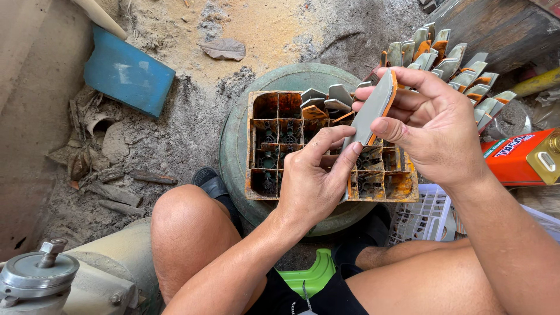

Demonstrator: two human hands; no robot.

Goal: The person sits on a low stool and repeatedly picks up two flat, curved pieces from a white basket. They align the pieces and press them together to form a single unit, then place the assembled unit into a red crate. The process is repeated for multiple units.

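Both my hands hold one flat grey plate with an orange edge (373,111), tilted above an orange gridded crate (259,186). My right hand (434,128) grips its upper part between thumb and fingers. My left hand (312,178) pinches its lower end with fingertips. The crate rests on a round green-grey disc (233,151) and holds a few similar grey and orange plates (326,99) in its far cells. Most cells look bare.
A fan of several grey-orange plates (461,64) stands at the upper right. An orange can (522,157) and a white plastic basket (423,219) lie to the right. A blue block (128,73), wood scraps and sawdust cover the ground left. A metal machine part (38,277) sits bottom left.
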